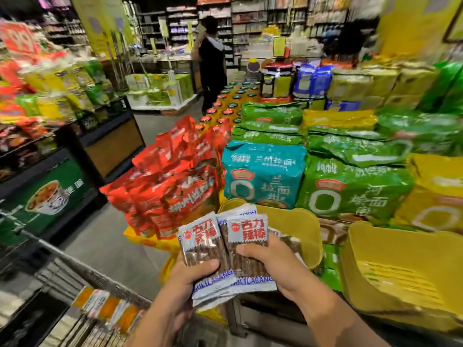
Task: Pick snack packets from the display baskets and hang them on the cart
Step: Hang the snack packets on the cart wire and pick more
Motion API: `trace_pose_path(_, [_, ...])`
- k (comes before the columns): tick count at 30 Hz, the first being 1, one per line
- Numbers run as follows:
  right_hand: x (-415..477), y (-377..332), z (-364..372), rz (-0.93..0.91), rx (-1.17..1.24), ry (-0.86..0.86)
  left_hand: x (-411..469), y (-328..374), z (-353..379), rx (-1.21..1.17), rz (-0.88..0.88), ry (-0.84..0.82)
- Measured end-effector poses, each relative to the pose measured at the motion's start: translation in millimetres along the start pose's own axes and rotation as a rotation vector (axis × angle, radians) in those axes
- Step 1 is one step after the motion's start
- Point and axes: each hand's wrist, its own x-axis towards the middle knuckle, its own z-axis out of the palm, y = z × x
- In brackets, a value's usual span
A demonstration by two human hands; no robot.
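Both hands hold a fanned stack of white-and-blue snack packets with brown sticks showing through and red lettering. My left hand grips the stack's left side, thumb across the front. My right hand grips the right side, thumb on the front packet. The stack is held above a yellow display basket, just in front of it. A second yellow basket stands to the right. The metal cart lies at the lower left, with several orange-and-white packets hanging along its rail.
Red noodle bags, teal, green and yellow multipacks are piled behind the baskets. A dark shelf unit lines the left side of the aisle. A person in dark clothes stands in the aisle further back.
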Motion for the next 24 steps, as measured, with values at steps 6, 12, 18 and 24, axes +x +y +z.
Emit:
trace_pose_path(6, [28.6, 3.6, -40.3, 0.024, 0.078, -0.029, 33.6, -12.8, 27.1, -0.032, 0.017, 0.040])
trace_pose_path(12, [48.2, 3.5, -63.8, 0.066, 0.120, -0.053, 46.5, -18.3, 40.6, -0.087, 0.018, 0.087])
trace_pose_path(18, [62.5, -9.2, -58.0, 0.004, 0.015, -0.011, 62.9, -2.1, 25.7, -0.096, 0.025, 0.123])
trace_pose_path(24, [80.2, -25.8, -47.4, -0.023, 0.050, 0.075, 88.3, 15.4, 17.9, -0.073, 0.017, 0.169])
